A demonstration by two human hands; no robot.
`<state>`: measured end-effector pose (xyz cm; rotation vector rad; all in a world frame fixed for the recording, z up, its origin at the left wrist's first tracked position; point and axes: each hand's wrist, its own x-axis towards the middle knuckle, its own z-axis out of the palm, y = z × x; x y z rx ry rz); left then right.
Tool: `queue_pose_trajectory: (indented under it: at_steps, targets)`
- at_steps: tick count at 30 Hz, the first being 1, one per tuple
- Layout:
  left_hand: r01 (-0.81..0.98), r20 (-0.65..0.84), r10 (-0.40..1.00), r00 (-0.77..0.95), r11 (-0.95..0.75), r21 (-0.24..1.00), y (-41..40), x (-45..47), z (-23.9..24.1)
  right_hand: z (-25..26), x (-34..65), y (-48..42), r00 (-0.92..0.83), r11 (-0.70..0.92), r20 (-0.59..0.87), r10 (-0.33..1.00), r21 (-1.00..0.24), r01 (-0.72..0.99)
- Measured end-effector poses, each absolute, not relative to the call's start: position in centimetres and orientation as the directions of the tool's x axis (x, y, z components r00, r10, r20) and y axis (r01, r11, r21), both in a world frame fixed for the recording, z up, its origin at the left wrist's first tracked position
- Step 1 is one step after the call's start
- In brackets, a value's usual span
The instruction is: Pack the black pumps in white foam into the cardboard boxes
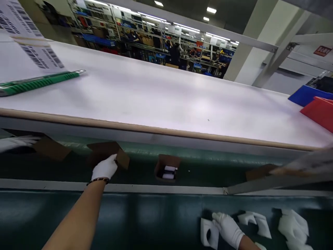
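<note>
My left hand point(104, 168), in a white glove with a dark bracelet at the wrist, reaches over the far green belt. Its fingers are closed on the side of an open brown cardboard box point(122, 158); the fingertips are partly hidden. Low in the view, my right hand point(229, 229), also gloved, pinches a white foam insert point(204, 233) with a round cut-out. More foam pieces point(262, 225) and a foam heap point(293, 227) lie to its right on the near belt. Another open box point(168, 160) with white cylindrical items inside stands right of my left hand.
A co-worker's gloved hand point(19, 141) touches a box point(52, 148) at far left. Above the belt runs a white shelf point(161, 97) with a green pen point(39, 83), barcode labels point(39, 57) and blue and red bins point(319, 111). A metal post point(260, 182) crosses at right.
</note>
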<state>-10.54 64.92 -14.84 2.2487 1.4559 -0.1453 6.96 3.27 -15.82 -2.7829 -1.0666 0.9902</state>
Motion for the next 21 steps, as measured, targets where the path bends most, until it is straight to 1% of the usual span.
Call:
queue_pose_trajectory:
  at_steps: [4, 6, 8, 10, 12, 15, 17, 18, 19, 21]
  targets:
    - [0.897, -0.235, 0.890, 0.390, -0.310, 0.315, 60.9, -13.8, -13.3, -14.0, 5.4, 2.5, 0.519, -0.805, -0.672, 0.527, -0.199, 0.559]
    - [0.893, -0.227, 0.899, 0.373, -0.281, 0.352, 58.1, -14.9, -12.6, -14.3, 3.9, 2.7, 0.468, -0.788, -0.720, 0.513, -0.179, 0.588]
    - [0.867, -0.249, 0.883, 0.397, -0.273, 0.417, 54.3, -15.2, -12.4, -15.6, 2.2, 3.0, 0.439, -0.746, -0.732, 0.520, -0.140, 0.650]
    - [0.824, -0.288, 0.842, 0.457, -0.278, 0.495, 49.4, -14.8, -12.7, -17.4, 0.9, 3.2, 0.456, -0.714, -0.728, 0.511, -0.064, 0.697]
    - [0.769, -0.335, 0.779, 0.530, -0.276, 0.577, 43.3, -14.5, -13.2, -18.9, 0.0, 3.0, 0.511, -0.703, -0.695, 0.505, 0.012, 0.711]
    - [0.668, -0.397, 0.651, 0.648, -0.234, 0.706, 32.8, -14.4, -14.0, -19.9, -0.5, 1.9, 0.572, -0.686, -0.605, 0.553, 0.059, 0.725]
    - [0.614, -0.448, 0.563, 0.695, -0.139, 0.777, 26.2, -14.2, -14.7, -19.9, -0.5, 1.1, 0.578, -0.667, -0.536, 0.615, 0.036, 0.744]
    - [0.590, -0.474, 0.519, 0.712, -0.075, 0.804, 23.4, -13.9, -15.1, -19.7, -0.6, 0.9, 0.568, -0.655, -0.500, 0.653, 0.003, 0.756]
    - [0.569, -0.502, 0.474, 0.723, 0.004, 0.822, 21.0, -13.5, -15.5, -19.3, -0.6, 0.8, 0.549, -0.639, -0.469, 0.691, -0.042, 0.768]
    - [0.537, -0.567, 0.370, 0.736, 0.191, 0.822, 17.8, -12.6, -16.2, -18.0, -1.2, 1.1, 0.486, -0.596, -0.428, 0.762, -0.169, 0.785]
